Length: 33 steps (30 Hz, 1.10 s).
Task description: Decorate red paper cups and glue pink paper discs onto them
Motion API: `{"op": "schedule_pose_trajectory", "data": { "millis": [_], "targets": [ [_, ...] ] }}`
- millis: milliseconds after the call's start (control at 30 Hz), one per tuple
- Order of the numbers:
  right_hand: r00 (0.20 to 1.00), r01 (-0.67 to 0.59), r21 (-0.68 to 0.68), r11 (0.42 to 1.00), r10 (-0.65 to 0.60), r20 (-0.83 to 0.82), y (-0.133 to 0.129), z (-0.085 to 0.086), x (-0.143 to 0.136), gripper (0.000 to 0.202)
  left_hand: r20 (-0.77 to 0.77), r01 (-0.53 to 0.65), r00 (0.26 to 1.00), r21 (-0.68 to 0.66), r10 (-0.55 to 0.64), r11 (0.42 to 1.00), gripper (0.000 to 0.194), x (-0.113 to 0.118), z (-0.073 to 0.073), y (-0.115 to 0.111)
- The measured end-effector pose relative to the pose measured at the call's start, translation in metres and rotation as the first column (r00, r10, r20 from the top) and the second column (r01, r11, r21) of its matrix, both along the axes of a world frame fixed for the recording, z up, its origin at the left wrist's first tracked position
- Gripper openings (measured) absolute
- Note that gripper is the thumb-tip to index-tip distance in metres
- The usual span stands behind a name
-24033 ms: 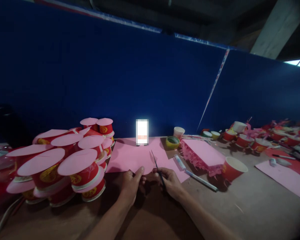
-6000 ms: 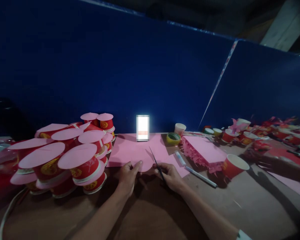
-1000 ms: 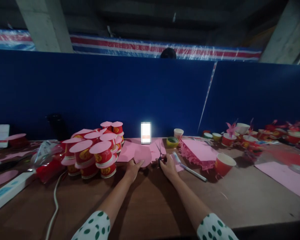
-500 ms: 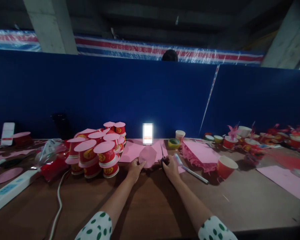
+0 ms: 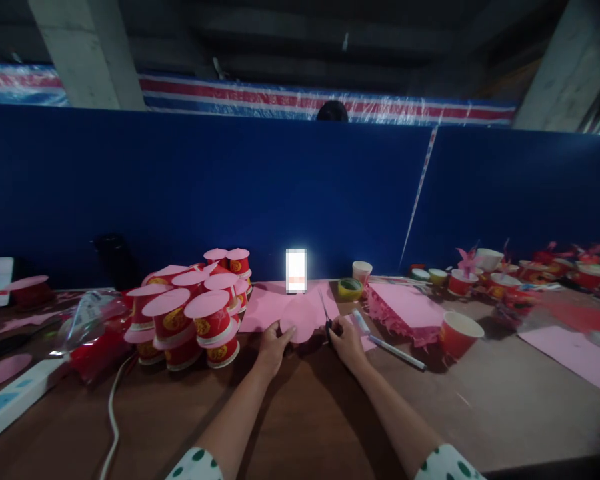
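Note:
Between thumb and fingers, my left hand [image 5: 274,348] pinches the lower left edge of a round pink paper disc [image 5: 300,319]. My right hand [image 5: 347,341] is closed on the dark handles of a pair of scissors [image 5: 325,308], whose blades point up and away, just right of the disc and apart from it. Under and behind both hands lies a larger pink paper sheet [image 5: 260,308]. A lit phone [image 5: 296,271] stands upright at the back of it. To the right of the scissors lie a marker [image 5: 397,352] and a roll of green-yellow tape [image 5: 350,289].
Stacked red paper cups [image 5: 215,327] with pink disc tops stand to the left. A power strip [image 5: 20,400] and its white cable [image 5: 113,413] lie at far left. On the right are a pink paper stack [image 5: 405,305] and a red cup [image 5: 460,335]. A blue partition [image 5: 260,180] closes the back.
The pink disc has turned in my left hand and now shows a rounder outline. The scissors have moved slightly away from it. The camera view has shifted a little.

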State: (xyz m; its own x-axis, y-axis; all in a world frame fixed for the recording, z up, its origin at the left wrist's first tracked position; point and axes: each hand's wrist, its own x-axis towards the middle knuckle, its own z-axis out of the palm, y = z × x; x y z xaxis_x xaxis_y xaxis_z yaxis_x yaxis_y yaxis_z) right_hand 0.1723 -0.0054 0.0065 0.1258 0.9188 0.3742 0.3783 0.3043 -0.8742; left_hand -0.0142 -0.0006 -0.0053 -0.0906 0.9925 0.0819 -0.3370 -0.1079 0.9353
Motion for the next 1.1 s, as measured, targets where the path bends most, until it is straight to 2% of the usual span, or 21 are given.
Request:
{"op": "schedule_pose_trajectory", "data": {
  "millis": [400, 600, 733, 933, 1033, 1100],
  "targets": [
    [0.987, -0.050, -0.101, 0.994, 0.033, -0.160, -0.003, -0.002, -0.009, 0.027, 0.111, -0.003, 0.994, -0.115, 0.016, 0.993, 0.036, 0.003, 0.008, 0.007],
    [0.997, -0.025, -0.053, 0.998, 0.021, -0.068, 0.000, -0.006, -0.006, 0.025, 0.168, -0.064, 0.982, -0.143, 0.088, 0.988, 0.028, 0.015, 0.010, 0.018],
    [1.000, 0.008, -0.041, 0.999, -0.008, 0.022, 0.000, -0.003, -0.006, 0.023, 0.154, -0.042, 0.986, -0.125, 0.061, 0.991, 0.034, 0.020, 0.008, 0.018],
    [0.998, -0.004, -0.053, 0.999, 0.006, 0.055, -0.003, -0.001, -0.010, 0.026, 0.150, 0.029, 0.989, -0.083, -0.017, 0.996, 0.038, 0.015, 0.007, 0.015],
    [1.000, -0.009, -0.055, 0.998, 0.008, -0.018, -0.002, 0.000, -0.011, 0.029, 0.185, 0.052, 0.982, -0.070, -0.039, 0.996, 0.038, 0.014, 0.008, 0.015],
    [0.991, -0.001, -0.096, 0.995, -0.012, -0.133, 0.001, 0.002, -0.012, 0.033, 0.212, 0.068, 0.976, -0.069, -0.052, 0.995, 0.040, 0.015, 0.009, 0.016]
  ]
}}
